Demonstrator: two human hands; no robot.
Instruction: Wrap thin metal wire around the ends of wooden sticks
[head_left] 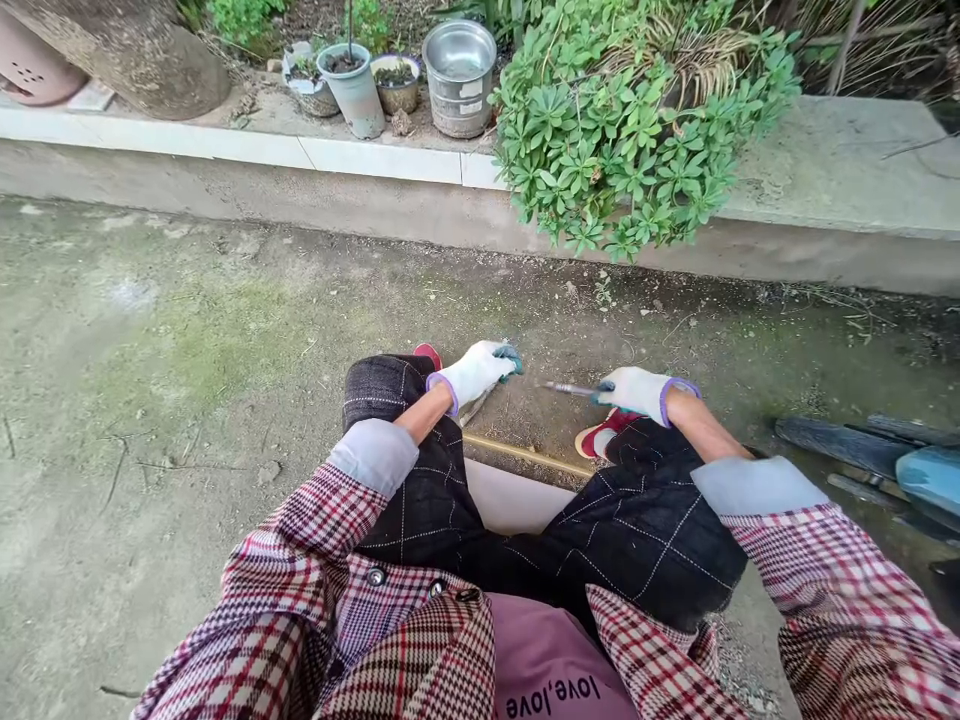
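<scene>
My left hand (477,372), in a white glove with green fingertips, is held above the ground between my knees. Its fingers are curled and closed; a greyish strip (474,406) shows just below it, and I cannot tell whether the hand grips it. Opposite, my right hand (636,392) wears a matching glove and is closed on a slim rod-like tool (570,388), which points left toward my other hand. A gap separates the tool's tip from the left glove. Beneath both hands, a yellowish pole (529,454) lies across between my legs.
A pale flat surface (517,497) shows between my thighs. Ahead runs a low ledge (247,150) with potted plants, a metal pot (459,80) and a leafy bush (622,130) overhanging it. At right is a dark and blue object (862,450), blurred.
</scene>
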